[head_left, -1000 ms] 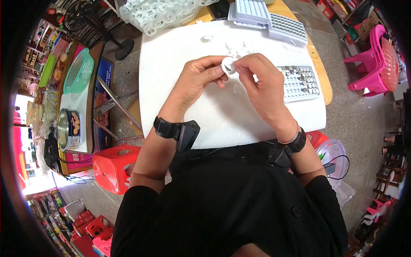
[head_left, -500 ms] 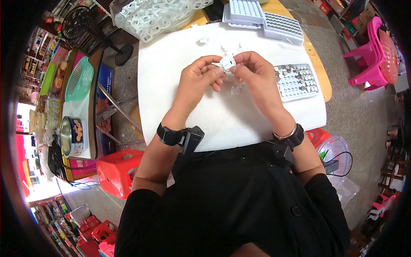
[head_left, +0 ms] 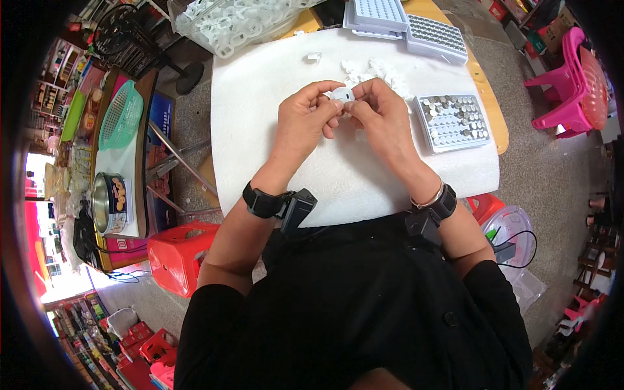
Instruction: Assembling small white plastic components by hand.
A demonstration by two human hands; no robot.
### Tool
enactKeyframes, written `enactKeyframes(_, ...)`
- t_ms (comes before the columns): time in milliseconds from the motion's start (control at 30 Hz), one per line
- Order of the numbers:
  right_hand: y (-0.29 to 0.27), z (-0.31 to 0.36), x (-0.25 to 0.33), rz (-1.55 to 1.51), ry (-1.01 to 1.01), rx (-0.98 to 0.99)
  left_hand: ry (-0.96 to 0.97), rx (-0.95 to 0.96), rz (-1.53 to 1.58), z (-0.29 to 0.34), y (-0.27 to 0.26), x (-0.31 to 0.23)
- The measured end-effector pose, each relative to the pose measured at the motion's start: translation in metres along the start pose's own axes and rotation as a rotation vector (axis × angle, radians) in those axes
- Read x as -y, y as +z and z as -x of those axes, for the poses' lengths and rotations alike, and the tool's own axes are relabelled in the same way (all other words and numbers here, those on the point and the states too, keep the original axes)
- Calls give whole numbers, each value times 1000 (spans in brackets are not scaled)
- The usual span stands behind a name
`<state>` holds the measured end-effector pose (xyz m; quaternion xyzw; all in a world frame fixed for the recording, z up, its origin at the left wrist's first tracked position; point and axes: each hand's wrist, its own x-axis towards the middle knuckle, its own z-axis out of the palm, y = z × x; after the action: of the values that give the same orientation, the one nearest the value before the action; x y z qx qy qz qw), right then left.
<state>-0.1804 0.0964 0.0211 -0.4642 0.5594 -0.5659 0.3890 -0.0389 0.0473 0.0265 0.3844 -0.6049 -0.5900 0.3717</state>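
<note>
Over the white-covered table, both my hands meet at a small white rounded plastic piece (head_left: 341, 95) with a dark slot in it. My left hand (head_left: 305, 114) pinches its left side between thumb and fingers. On the other side, the thumb and forefinger of my right hand (head_left: 380, 114) close on it too, and the fingertips partly cover it. Small white plastic parts (head_left: 377, 70) lie loose just beyond my hands. To the right of them is a pale tray (head_left: 444, 121) partly filled with silver button cells.
A clear bin (head_left: 227, 45) heaped with white plastic parts stands at the far left. Stacked pale trays (head_left: 437, 40) sit at the far edge. A red stool (head_left: 172, 260) stands left of the table, near a side table with a green basket (head_left: 121, 117).
The view has shifted slightly. The white piece has turned a little between my fingers, and more loose white parts show beyond my hands. Both hands keep their hold.
</note>
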Motion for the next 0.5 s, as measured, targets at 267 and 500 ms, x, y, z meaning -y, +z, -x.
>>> enactKeyframes(267,-5,0,1,-137,103,33,-56,32,-1,2,4,-4)
enactKeyframes(500,-2,-2,-8,-21,-20,5,-44,6,-8,-1,1,-2)
